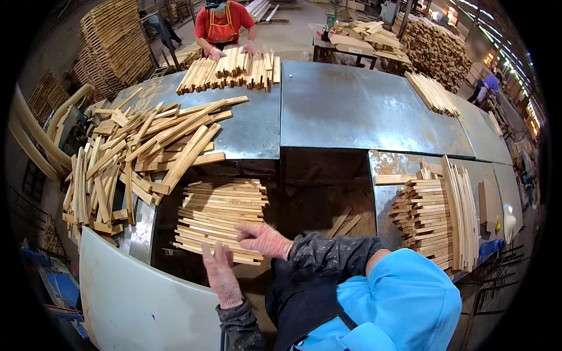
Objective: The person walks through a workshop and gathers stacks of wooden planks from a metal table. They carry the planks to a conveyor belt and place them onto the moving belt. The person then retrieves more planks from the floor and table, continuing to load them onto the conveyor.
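Note:
A stack of narrow wooden strips (222,213) lies in front of me in the gap between the tables, its pieces side by side and roughly aligned. My left hand (222,279), in a pale, pinkish work glove, is at the near edge of the stack with its fingers raised and apart. From the right, my right hand (266,240) reaches over the strips' near right part, fingers stretched out to the left. Neither hand holds a strip. Whether the fingertips touch the wood I cannot tell.
A jumbled heap of strips (158,140) covers the left table. Neat stacks (426,219) sit on the right table, with another bundle (433,93) farther back. Across the metal table (351,111), a person in red (225,26) handles more strips (234,70). A pale curved panel (152,298) borders me at lower left.

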`<action>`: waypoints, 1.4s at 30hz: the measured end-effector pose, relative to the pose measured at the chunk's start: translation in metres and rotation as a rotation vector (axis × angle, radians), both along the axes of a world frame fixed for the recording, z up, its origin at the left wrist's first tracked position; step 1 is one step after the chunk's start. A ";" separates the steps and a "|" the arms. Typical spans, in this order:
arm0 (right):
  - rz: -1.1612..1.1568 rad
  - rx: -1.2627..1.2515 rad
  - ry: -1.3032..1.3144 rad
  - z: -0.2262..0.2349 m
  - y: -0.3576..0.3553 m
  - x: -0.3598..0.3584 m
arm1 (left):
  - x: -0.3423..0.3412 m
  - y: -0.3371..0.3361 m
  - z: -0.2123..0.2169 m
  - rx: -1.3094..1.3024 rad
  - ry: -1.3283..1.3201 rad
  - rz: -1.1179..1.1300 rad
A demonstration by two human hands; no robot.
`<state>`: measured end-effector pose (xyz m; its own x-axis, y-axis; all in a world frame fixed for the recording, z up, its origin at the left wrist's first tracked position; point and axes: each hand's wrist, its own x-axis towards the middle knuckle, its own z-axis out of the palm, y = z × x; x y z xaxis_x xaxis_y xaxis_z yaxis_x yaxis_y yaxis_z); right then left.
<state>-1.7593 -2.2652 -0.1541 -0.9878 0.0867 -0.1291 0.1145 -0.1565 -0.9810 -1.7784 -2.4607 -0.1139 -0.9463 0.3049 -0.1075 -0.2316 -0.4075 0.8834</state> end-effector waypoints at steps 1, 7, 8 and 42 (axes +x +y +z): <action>-0.074 -0.069 -0.025 0.013 0.004 0.004 | -0.007 0.004 -0.011 0.059 -0.021 -0.070; -0.324 -0.204 0.096 0.049 0.069 0.037 | -0.002 0.084 0.030 0.329 -0.102 -0.332; -0.348 -0.302 0.143 0.040 0.077 0.040 | -0.001 0.094 0.031 0.334 -0.094 -0.353; -0.645 0.371 0.278 -0.014 0.384 0.038 | -0.052 0.476 -0.030 -0.245 -0.094 -0.853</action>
